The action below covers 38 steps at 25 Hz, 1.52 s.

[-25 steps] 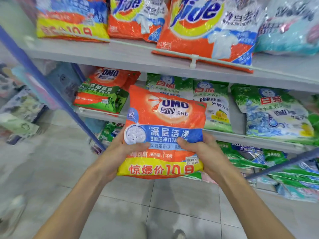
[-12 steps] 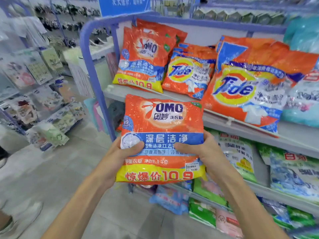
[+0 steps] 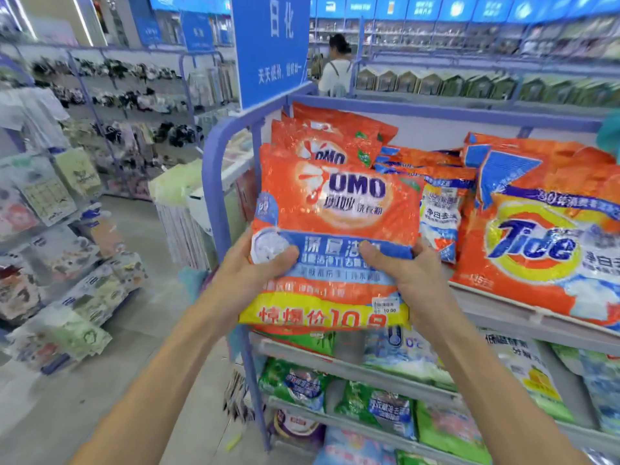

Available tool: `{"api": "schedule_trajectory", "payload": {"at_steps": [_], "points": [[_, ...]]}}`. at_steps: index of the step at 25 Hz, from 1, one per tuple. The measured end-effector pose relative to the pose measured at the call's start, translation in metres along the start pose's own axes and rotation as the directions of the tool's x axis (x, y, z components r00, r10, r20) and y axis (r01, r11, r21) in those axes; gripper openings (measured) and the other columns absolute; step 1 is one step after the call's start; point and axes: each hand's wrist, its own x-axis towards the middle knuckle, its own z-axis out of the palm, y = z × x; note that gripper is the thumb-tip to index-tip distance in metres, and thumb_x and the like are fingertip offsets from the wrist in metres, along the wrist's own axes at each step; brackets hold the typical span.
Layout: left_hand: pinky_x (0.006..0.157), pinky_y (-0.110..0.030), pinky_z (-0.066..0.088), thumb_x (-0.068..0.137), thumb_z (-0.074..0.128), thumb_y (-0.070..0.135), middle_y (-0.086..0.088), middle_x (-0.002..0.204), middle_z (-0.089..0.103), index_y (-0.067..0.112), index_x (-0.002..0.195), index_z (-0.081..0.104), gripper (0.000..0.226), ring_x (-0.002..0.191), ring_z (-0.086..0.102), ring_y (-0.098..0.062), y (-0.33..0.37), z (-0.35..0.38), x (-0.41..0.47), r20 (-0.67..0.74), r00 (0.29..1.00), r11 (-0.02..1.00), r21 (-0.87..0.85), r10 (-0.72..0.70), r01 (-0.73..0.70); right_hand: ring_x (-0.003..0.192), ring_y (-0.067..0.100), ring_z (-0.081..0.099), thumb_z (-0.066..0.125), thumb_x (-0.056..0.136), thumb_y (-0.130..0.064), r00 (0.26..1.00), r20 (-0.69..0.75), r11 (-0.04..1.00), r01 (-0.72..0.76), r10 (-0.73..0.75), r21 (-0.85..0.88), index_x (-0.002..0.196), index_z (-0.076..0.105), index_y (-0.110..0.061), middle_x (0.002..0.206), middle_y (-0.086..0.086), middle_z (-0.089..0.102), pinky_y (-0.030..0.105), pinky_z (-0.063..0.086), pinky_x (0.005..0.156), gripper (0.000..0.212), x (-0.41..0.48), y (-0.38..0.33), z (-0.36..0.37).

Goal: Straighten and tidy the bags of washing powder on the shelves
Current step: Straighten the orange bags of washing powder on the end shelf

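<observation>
Two bare forearms rise from the bottom edge and meet on an orange OMO bag. The left hand grips its left side and the right hand its right, each thumb laid across the blue band on the front, the other fingers hidden behind. The bag is held upright before the left end of the top shelf, covering most of a stack of OMO bags – whether it touches them cannot be told. It reads "OMO", with "10.9" on a yellow strip and a price sticker marked 10.00; the smaller print is blurred. Just right lie half-hidden small Tide bags, then a large Tide bag cut off by the frame. Green bags fill the lower shelves, their writing unreadable. Above hangs a blue sign reading "日化" – beyond it stands a person, back turned.
</observation>
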Motion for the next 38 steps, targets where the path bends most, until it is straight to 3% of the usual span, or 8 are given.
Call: {"api": "schedule_trajectory", "payload": {"at_steps": [3, 6, 10, 18, 24, 29, 33, 38], "points": [[0.075, -0.033, 0.063, 0.086, 0.075, 0.012, -0.002, 0.110, 0.078, 0.017, 0.123, 0.065, 0.039, 0.091, 0.075, -0.018, 0.022, 0.001, 0.059, 0.089, 0.989, 0.983, 0.131, 0.119, -0.130, 0.066, 0.004, 0.070, 0.081, 0.083, -0.013, 0.993, -0.080, 0.995, 0.091, -0.088, 0.033, 0.087, 0.057, -0.018, 0.078, -0.007, 0.072, 0.021, 0.058, 0.062, 0.025, 0.037, -0.012, 0.009], [0.092, -0.045, 0.060, 0.087, 0.076, 0.006, -0.006, 0.117, 0.076, 0.016, 0.125, 0.065, 0.041, 0.106, 0.073, -0.028, 0.031, 0.007, 0.114, 0.107, 0.967, 0.948, 0.198, 0.231, -0.248, 0.082, 0.014, 0.073, 0.082, 0.083, -0.015, 0.981, -0.122, 0.987, 0.157, -0.151, 0.039, 0.089, 0.060, -0.022, 0.083, -0.009, 0.073, 0.030, 0.061, 0.074, 0.024, 0.076, -0.017, 0.010], [0.089, -0.042, 0.059, 0.085, 0.078, 0.004, 0.003, 0.116, 0.077, 0.017, 0.134, 0.060, 0.054, 0.105, 0.073, -0.021, 0.021, 0.012, 0.166, 0.056, 0.957, 0.932, 0.217, 0.283, -0.289, 0.064, -0.002, 0.065, 0.081, 0.085, -0.013, 0.970, -0.113, 0.977, 0.215, -0.214, -0.007, 0.083, 0.060, -0.021, 0.063, -0.022, 0.067, 0.018, 0.055, 0.064, 0.023, 0.123, -0.011, 0.017], [0.100, -0.045, 0.055, 0.084, 0.080, 0.022, 0.004, 0.143, 0.061, 0.033, 0.157, 0.035, 0.086, 0.125, 0.064, -0.019, -0.012, 0.004, 0.183, 0.036, 0.953, 0.916, 0.268, 0.300, -0.299, 0.074, 0.015, 0.077, 0.084, 0.081, -0.015, 0.993, -0.091, 0.993, 0.081, -0.073, 0.081, 0.092, 0.060, -0.015, 0.081, -0.006, 0.077, 0.029, 0.059, 0.061, 0.026, 0.152, 0.020, 0.023], [0.074, -0.029, 0.062, 0.092, 0.073, 0.018, 0.000, 0.124, 0.072, 0.021, 0.146, 0.047, 0.059, 0.101, 0.074, -0.015, -0.027, 0.006, 0.161, -0.035, 0.975, 0.961, 0.181, 0.219, -0.210, 0.075, 0.016, 0.077, 0.083, 0.083, -0.023, 0.997, -0.035, 0.997, 0.070, -0.071, -0.013, 0.096, 0.061, -0.021, 0.088, -0.005, 0.077, 0.027, 0.060, 0.059, 0.026, 0.144, 0.025, 0.024], [0.087, -0.044, 0.062, 0.090, 0.077, 0.029, 0.006, 0.126, 0.070, 0.031, 0.140, 0.052, 0.056, 0.106, 0.073, -0.015, -0.031, 0.000, 0.144, -0.016, 0.978, 0.957, 0.212, 0.208, -0.200, 0.073, 0.014, 0.077, 0.082, 0.084, -0.018, 0.994, -0.030, 0.994, 0.102, -0.104, -0.033, 0.092, 0.063, -0.019, 0.083, -0.007, 0.078, 0.022, 0.058, 0.057, 0.020, 0.133, 0.036, 0.024], [0.078, -0.021, 0.051, 0.079, 0.085, 0.041, 0.008, 0.115, 0.062, 0.025, 0.124, 0.053, 0.057, 0.098, 0.063, -0.004, -0.032, 0.002, 0.122, -0.290, 0.896, 0.858, 0.486, 0.336, -0.165, 0.086, 0.024, 0.077, 0.083, 0.081, -0.010, 0.992, -0.096, 0.994, 0.084, -0.077, 0.075, 0.086, 0.070, -0.014, 0.088, 0.002, 0.080, 0.041, 0.063, 0.073, 0.015, 0.136, 0.038, 0.025], [0.080, -0.034, 0.048, 0.094, 0.070, 0.035, 0.000, 0.097, 0.058, 0.017, 0.095, 0.054, 0.023, 0.089, 0.057, -0.015, -0.048, -0.007, 0.104, -0.248, 0.838, 0.733, 0.638, 0.486, -0.237, 0.083, 0.030, 0.077, 0.082, 0.080, -0.004, 0.993, -0.119, 0.956, 0.026, 0.009, 0.291, 0.093, 0.065, -0.012, 0.088, 0.006, 0.079, 0.045, 0.063, 0.070, 0.023, 0.143, 0.025, 0.022]]}}
